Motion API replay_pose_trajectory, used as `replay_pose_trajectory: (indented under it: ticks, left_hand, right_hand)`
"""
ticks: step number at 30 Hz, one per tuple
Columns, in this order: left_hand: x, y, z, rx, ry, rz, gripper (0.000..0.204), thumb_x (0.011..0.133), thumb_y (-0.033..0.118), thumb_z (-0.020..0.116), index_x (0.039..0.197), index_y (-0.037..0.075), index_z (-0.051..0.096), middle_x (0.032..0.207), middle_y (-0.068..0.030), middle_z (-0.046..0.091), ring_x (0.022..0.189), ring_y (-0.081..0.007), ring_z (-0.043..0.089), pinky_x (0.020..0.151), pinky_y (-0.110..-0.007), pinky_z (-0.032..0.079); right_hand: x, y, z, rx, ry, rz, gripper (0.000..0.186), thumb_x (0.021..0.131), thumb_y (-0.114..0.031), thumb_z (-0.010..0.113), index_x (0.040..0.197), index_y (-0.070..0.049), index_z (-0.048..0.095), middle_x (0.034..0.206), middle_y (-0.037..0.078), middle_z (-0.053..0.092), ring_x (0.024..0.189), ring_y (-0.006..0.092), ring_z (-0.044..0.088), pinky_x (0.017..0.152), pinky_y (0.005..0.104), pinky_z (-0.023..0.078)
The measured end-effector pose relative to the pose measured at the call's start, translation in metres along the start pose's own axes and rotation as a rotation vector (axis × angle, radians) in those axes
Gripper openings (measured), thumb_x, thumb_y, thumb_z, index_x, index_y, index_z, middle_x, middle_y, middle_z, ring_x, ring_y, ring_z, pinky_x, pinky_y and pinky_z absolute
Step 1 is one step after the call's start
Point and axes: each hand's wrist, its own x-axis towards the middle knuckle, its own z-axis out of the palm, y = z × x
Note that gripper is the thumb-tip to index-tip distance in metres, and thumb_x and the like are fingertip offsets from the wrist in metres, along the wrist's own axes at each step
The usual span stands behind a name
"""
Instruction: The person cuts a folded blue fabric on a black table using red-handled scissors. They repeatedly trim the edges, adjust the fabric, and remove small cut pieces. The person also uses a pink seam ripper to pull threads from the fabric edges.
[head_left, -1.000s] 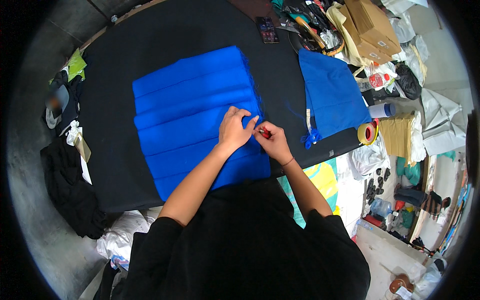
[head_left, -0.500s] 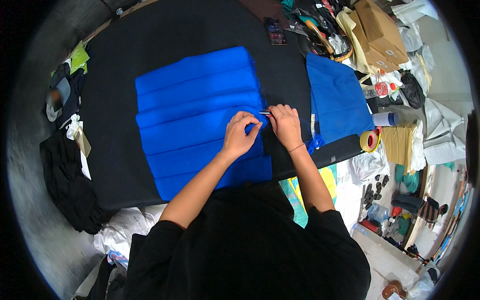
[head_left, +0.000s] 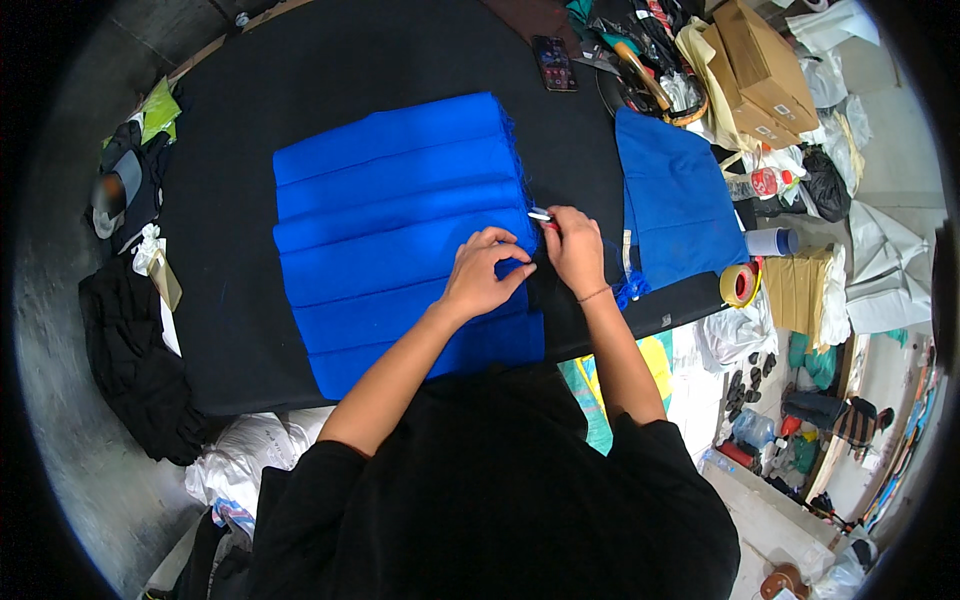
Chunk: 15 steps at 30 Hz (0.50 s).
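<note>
While the left hand curls at a frayed edge, the right hand grasps a small tool just beside it

The blue cloth lies folded on the black desk, beneath the left hand and extending to its left and beyond it. Its longer axis runs outward past the left hand, and its creases cross from side to side. The frayed edge follows the longer axis and separates the cloth from the right hand. The tool projects leftward from the right hand's fingertips, its pale tip pointing at this edge; whether the two touch cannot be told. The right hand is closed on the tool's red part and is the nearer to the fringe above the left fingertips. The left hand's thumb and forefinger come together at the edge; whether a thread is pinched between them cannot be told.

To the right of the right hand lies a darker blue piece, with a thread clump at its near corner.

Containers are grouped farther right. A round tray holds a wooden-handled item among mixed articles. The cardboard boxes, beyond the tray, conceal their contents, as does a blue-and-white cylinder. A clear bottle with a red label lies beside the darker piece.
</note>
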Motion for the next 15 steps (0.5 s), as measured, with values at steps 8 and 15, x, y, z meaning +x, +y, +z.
replay_pose_trajectory:
  ticks: [8, 15]
  left_hand:
    - [-0.065, -0.028, -0.064, 0.194, 0.322, 0.010, 0.016, 0.090, 0.011, 0.079, 0.106, 0.008, 0.077, 0.116, -0.0126, 0.072, 0.112, -0.0322, 0.066, 0.099, -0.042, 0.049]
    - [-0.162, -0.078, -0.100, 0.687, 0.518, -0.322, 0.053, 0.101, 0.029, 0.068, 0.149, 0.008, 0.057, 0.165, -0.0207, 0.040, 0.155, -0.0410, 0.032, 0.121, -0.055, 0.023]
  right_hand:
    - [-0.051, 0.038, -0.026, 0.162, -0.088, 0.419, 0.025, 0.094, -0.016, 0.076, 0.111, 0.000, 0.068, 0.097, 0.024, 0.072, 0.092, 0.0455, 0.070, 0.081, 0.0496, 0.055]
    - [-0.066, 0.004, -0.022, -0.087, 0.066, 0.180, 0.026, 0.086, -0.022, 0.085, 0.104, -0.008, 0.071, 0.108, 0.011, 0.066, 0.106, 0.0334, 0.063, 0.086, 0.0467, 0.048]
